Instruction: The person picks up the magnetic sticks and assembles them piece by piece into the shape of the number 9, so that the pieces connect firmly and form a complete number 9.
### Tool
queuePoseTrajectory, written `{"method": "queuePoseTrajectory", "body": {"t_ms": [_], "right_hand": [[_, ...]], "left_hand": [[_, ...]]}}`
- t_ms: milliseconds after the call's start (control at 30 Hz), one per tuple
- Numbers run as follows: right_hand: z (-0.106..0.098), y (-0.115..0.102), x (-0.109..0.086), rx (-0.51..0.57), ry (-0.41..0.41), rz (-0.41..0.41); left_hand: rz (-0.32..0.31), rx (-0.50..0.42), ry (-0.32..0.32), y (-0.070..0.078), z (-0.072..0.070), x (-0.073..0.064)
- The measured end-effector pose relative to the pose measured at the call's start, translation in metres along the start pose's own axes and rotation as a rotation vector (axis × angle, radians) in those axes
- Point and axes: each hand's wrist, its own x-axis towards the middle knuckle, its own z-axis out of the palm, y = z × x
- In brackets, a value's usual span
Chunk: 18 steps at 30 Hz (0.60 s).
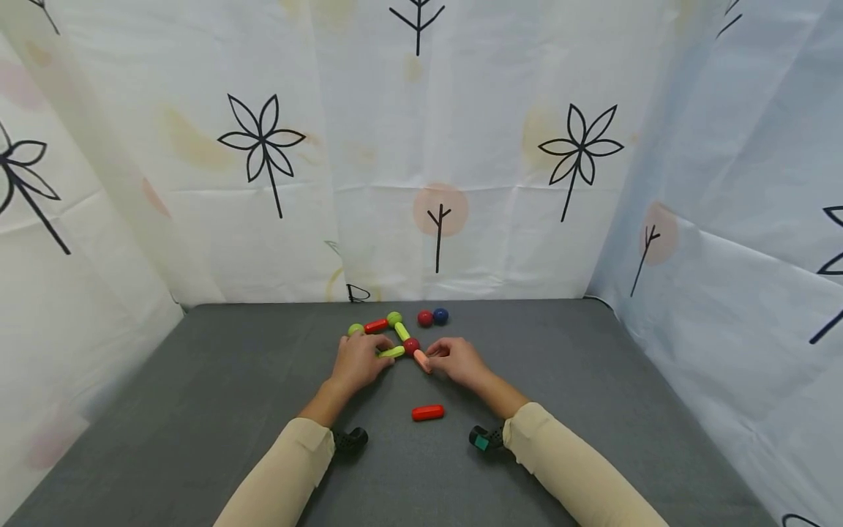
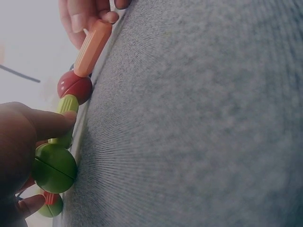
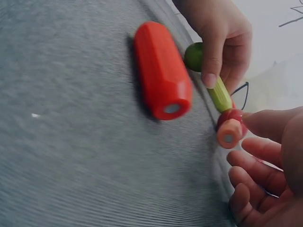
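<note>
My left hand pinches a yellow-green rod between thumb and fingers. That rod spans from a green ball to a red ball. An orange rod juts from the red ball toward my right hand. The right hand's fingertips are right at the orange rod, loosely bent, with a gap between thumb and forefinger in the right wrist view. A second yellow-green rod joins the red ball to another green ball. A red rod links the two green balls.
A loose red rod with a silver disc in its end lies nearer the body, between the forearms. Behind the joined pieces sit another red ball and a blue ball. Patterned white cloth stands round the grey tabletop.
</note>
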Motion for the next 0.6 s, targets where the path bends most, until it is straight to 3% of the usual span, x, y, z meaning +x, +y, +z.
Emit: {"method": "queuePoseTrajectory", "body": {"t_ms": [200,600], "right_hand": [[-0.01,-0.006,0.018,-0.073,0.024,-0.082],[-0.029,-0.01,0.057,-0.445,0.048,-0.223]], "left_hand": [[-0.007,0.001,-0.001,-0.001,-0.001,0.0],[-0.01,-0.016,0.006,0.0,0.0,-0.001]]}}
